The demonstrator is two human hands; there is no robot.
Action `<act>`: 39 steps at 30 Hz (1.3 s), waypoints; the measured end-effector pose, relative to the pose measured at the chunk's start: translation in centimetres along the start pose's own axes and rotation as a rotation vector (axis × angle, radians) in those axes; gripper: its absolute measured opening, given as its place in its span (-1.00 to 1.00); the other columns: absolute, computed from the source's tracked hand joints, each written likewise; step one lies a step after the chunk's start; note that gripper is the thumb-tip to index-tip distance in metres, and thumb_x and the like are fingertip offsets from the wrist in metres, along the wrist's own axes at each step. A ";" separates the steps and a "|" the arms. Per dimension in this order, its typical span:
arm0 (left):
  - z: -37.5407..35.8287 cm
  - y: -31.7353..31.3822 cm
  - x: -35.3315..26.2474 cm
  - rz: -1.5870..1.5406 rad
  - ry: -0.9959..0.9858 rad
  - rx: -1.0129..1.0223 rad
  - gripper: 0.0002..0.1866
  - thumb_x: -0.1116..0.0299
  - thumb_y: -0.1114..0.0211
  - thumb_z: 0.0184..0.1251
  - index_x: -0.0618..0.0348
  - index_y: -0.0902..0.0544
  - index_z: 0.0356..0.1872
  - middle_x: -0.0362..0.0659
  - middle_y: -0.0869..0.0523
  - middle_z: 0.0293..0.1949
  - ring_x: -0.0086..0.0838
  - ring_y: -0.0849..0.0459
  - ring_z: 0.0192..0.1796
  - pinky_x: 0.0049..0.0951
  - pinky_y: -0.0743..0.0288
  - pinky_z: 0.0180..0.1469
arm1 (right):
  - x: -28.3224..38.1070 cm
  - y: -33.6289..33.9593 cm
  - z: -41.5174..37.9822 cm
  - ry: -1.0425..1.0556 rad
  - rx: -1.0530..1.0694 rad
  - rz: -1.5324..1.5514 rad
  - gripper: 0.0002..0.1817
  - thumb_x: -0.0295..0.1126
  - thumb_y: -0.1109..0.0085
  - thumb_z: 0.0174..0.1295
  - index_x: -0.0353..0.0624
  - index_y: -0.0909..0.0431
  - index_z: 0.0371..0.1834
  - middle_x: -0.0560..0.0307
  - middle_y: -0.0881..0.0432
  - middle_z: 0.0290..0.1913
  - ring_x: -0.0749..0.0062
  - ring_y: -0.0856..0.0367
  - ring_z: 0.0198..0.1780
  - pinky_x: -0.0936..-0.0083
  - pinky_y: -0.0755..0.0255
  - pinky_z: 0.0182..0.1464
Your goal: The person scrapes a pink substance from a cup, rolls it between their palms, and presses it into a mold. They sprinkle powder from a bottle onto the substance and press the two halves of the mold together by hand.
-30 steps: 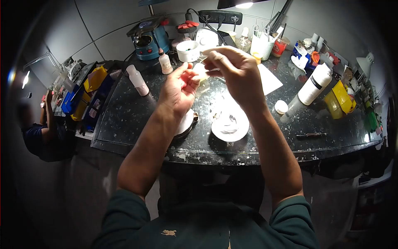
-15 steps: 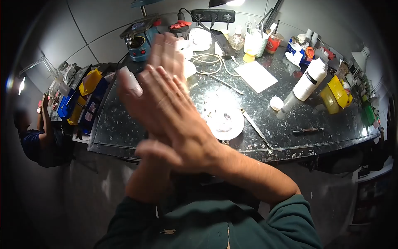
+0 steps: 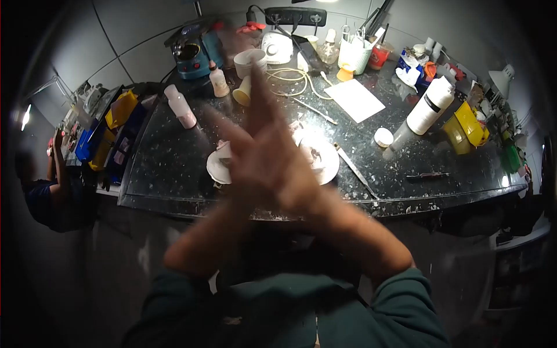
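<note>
My left hand and my right hand meet palm to palm above the front of the dark bench, both blurred by motion. Their fingers look stretched out and point up and away from me. Nothing shows between the palms, though the contact is partly hidden. Behind them, a white round plaster-like piece peeks out on the left. Another white round piece lies on the right under bright light. Close to that one rests a thin metal spatula-like tool.
A pinkish bottle, a dropper bottle and a yellowish cup stand on the left. White paper, a small white cap, a large white bottle and a yellow bin lie right. Another person sits far left.
My hands have swung from the upper left toward the middle and turned more edge-on. The pinkish bottle, the dropper bottle and the left white piece now show.
</note>
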State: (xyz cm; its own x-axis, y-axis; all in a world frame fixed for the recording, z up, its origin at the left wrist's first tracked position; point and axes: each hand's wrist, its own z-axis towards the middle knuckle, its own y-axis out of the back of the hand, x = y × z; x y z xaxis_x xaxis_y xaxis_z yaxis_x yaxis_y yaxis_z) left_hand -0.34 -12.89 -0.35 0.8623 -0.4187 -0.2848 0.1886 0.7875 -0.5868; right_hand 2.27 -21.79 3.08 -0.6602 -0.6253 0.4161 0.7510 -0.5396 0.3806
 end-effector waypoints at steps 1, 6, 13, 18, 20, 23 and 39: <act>-4.4 -3.3 1.6 -0.008 -0.016 0.025 -0.12 -0.29 0.34 0.58 0.17 0.09 0.66 0.00 -0.02 0.64 -0.23 0.02 0.66 -0.13 0.20 0.64 | -2.6 -0.6 0.3 0.167 -0.124 -0.021 0.02 0.04 -0.13 0.41 -0.28 0.24 0.69 -0.23 0.14 0.69 -0.16 0.20 0.70 -0.11 0.10 0.61; -2.3 0.5 -2.7 -0.046 -0.109 0.102 -0.06 -0.38 0.37 0.55 0.14 0.14 0.67 0.00 0.06 0.68 -0.21 0.11 0.69 -0.11 0.31 0.67 | 1.2 1.7 0.8 -0.210 -0.039 0.201 0.02 -0.13 -0.40 0.22 -0.25 -0.01 0.64 -0.52 0.04 0.62 -0.46 0.22 0.65 -0.17 0.19 0.61; 0.3 -5.9 -1.1 -0.029 0.232 -0.370 -0.21 -0.21 0.35 0.66 0.17 0.02 0.65 -0.12 -0.05 0.67 -0.23 -0.05 0.66 -0.03 0.16 0.65 | -1.7 1.1 0.7 -0.268 -0.033 -0.314 0.25 0.50 0.06 0.29 -0.52 0.08 0.60 -0.48 0.05 0.63 -0.24 0.18 0.69 0.02 0.31 0.66; 0.0 -2.4 0.2 -0.737 0.356 -0.338 -0.44 0.05 0.27 0.73 0.09 -0.18 0.57 0.07 -0.24 0.57 -0.02 -0.25 0.58 0.09 -0.21 0.56 | -1.6 4.1 2.1 -0.247 -0.070 -0.721 -0.02 0.33 0.03 0.40 -0.42 -0.24 0.52 -0.32 -0.29 0.52 -0.10 -0.14 0.62 -0.02 0.21 0.63; 1.2 -3.0 -0.6 -0.617 0.326 -0.554 -0.56 0.34 0.07 0.68 0.26 -0.28 0.45 0.21 -0.31 0.48 0.12 -0.39 0.47 0.05 -0.35 0.53 | -1.4 7.8 2.1 -0.063 -0.151 -0.772 -0.13 0.19 -0.03 0.46 -0.42 -0.24 0.50 -0.33 -0.34 0.47 -0.10 -0.24 0.57 -0.12 0.19 0.59; 0.6 -5.3 1.3 -0.148 0.377 -0.502 -0.49 0.47 0.03 0.63 0.25 -0.23 0.53 0.07 -0.36 0.49 -0.10 -0.39 0.50 -0.23 -0.33 0.53 | -0.5 4.6 1.8 -0.418 -0.621 0.017 -0.06 0.22 0.13 0.52 -0.50 -0.04 0.57 -0.39 -0.32 0.47 -0.18 -0.15 0.58 0.03 0.18 0.60; 0.0 -3.6 5.6 -0.577 -0.358 -0.266 -0.18 -0.03 0.12 0.64 0.26 0.19 0.65 0.03 0.28 0.69 -0.31 0.34 0.71 -0.33 0.42 0.65 | -2.7 0.3 -0.6 -0.172 -0.194 0.337 0.10 0.03 -0.24 0.28 -0.43 0.15 0.64 -0.38 0.09 0.66 -0.10 0.21 0.71 0.11 0.26 0.66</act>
State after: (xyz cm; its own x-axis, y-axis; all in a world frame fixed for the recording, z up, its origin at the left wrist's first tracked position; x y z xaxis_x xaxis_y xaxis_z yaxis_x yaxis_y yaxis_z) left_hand 3.83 -18.10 0.11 0.7696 -0.5243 0.3644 0.5783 0.3304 -0.7459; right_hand 4.29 -20.54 1.56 -0.3572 -0.6905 0.6290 0.9032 -0.4270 0.0442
